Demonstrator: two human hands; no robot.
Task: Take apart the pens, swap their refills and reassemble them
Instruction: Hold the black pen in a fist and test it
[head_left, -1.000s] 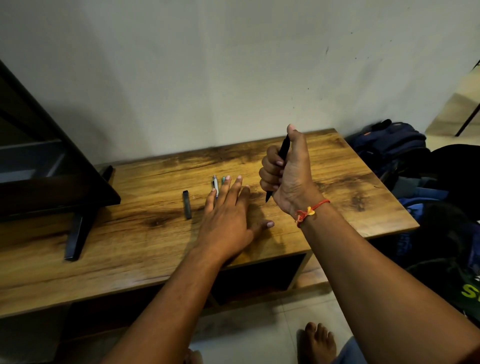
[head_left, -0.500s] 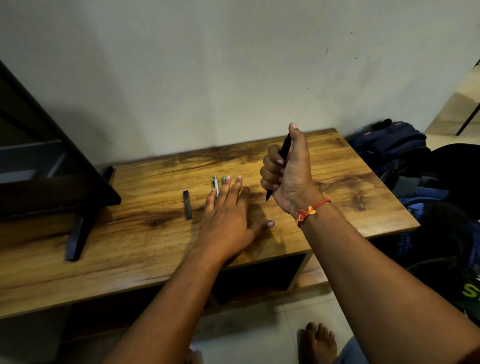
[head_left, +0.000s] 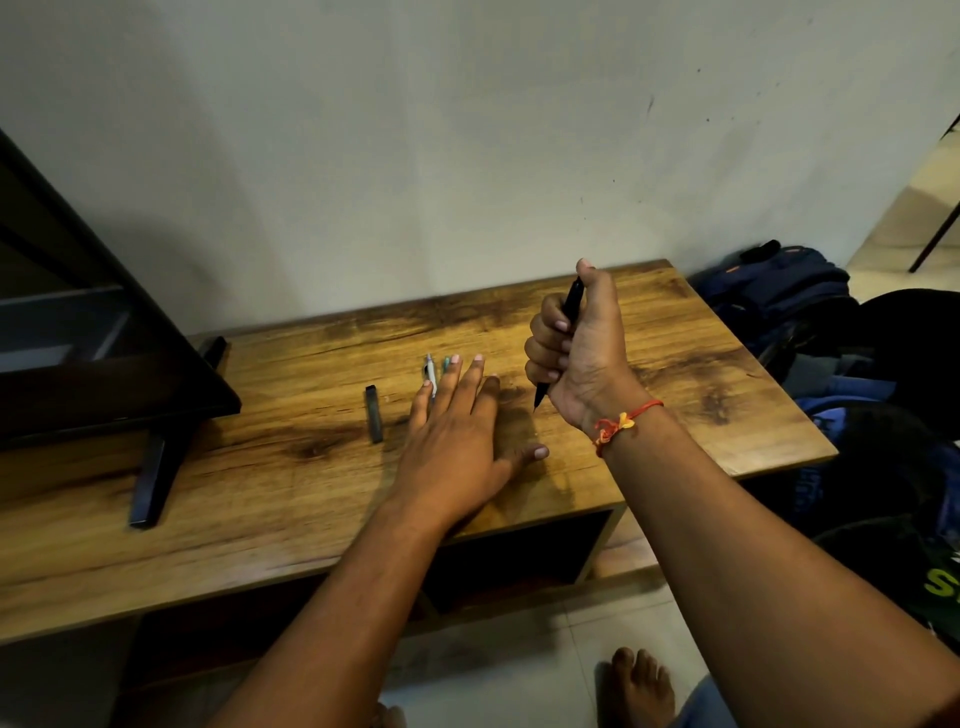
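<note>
Black pen (head_left: 573, 300) stands nearly upright, tip down, gripped in my right hand (head_left: 584, 358) above the wooden table (head_left: 260, 483); my left hand (head_left: 452, 431), fingers straight, lies flat over the white pen (head_left: 430, 371) and teal pen (head_left: 445, 364), both pointing away from me.

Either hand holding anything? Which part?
Right hand grips the black pen around its barrel, tip down. Left hand lies flat, holding nothing.
</note>
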